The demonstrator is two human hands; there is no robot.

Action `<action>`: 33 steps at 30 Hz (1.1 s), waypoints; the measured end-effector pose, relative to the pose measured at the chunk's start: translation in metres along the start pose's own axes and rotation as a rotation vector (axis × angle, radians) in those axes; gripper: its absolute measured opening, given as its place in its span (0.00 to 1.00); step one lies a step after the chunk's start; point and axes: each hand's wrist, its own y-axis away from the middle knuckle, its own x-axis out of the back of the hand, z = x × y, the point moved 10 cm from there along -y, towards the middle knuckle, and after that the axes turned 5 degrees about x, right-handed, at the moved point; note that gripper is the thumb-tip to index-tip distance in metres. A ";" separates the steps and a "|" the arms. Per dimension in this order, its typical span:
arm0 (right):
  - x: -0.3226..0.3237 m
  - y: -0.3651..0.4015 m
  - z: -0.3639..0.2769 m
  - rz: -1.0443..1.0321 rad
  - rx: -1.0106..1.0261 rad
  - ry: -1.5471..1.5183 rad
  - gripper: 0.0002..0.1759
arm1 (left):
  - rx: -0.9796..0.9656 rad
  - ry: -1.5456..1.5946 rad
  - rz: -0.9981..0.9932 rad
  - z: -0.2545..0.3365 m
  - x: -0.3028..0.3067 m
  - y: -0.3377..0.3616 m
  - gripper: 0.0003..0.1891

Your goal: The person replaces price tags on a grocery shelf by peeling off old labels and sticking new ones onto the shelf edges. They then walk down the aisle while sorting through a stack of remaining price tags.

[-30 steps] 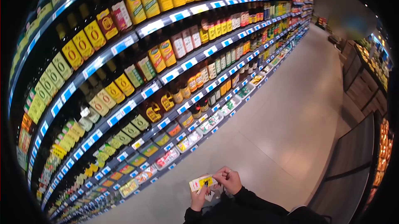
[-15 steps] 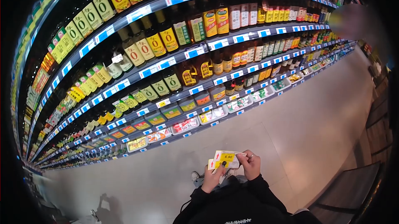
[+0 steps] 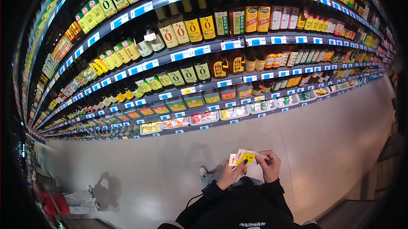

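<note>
My left hand (image 3: 230, 175) pinches a few overlapping price tags, its dark-nailed thumb laid across them. The front price tag (image 3: 250, 157) has a yellow panel reading 6.90 and a white end with a red arrow. Behind it, to the left, another price tag (image 3: 232, 159) sticks out with its own red arrow. My right hand (image 3: 270, 168), with a ring on one finger, is closed on the right end of the tags. Both hands are close together in front of my dark top, above the floor.
A long curved shelf (image 3: 204, 86) of bottles crosses the view, with blue and white labels along its edges. Trays (image 3: 204, 119) of packets line its lowest level. A person in light trousers (image 3: 80, 202) stands at lower left on the tiled floor (image 3: 140, 165), casting a shadow.
The view has turned left, so the shelf goods appear farther right. My hands appear slightly right, still holding the tags. More of the person at lower left now shows.
</note>
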 end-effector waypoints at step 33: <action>-0.022 0.026 0.018 -0.158 -0.117 0.040 0.08 | -0.035 0.103 0.011 0.013 0.005 0.034 0.14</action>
